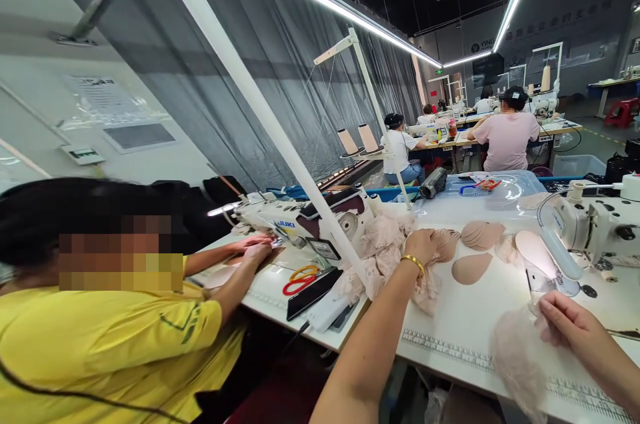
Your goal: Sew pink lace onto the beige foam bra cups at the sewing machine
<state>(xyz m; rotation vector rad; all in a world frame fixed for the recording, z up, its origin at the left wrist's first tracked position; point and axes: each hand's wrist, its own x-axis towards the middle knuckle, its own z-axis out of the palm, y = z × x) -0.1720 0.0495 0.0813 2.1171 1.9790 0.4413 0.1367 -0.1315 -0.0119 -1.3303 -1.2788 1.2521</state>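
My left hand (421, 247), with a gold bracelet (414, 264) at its wrist, reaches to the far side of the white table (480, 311). Its fingers are curled down between a heap of pale lace pieces (383, 244) and a fanned stack of beige teardrop pads (446, 244); what they grip is hidden. A loose beige pad (471, 269) and a further stack of pads (483, 235) lie to its right. Near the front edge, my right hand (570, 324) pinches a sheer pale lace piece (520, 357), which hangs over the printed ruler.
A sewing machine (595, 217) stands on the right, with a lit pad (535, 252) by it. On the left a co-worker in a yellow shirt (110, 344) works at another machine (285, 224). Red-and-yellow scissors (301, 279) and a white pole (260, 104) are between us.
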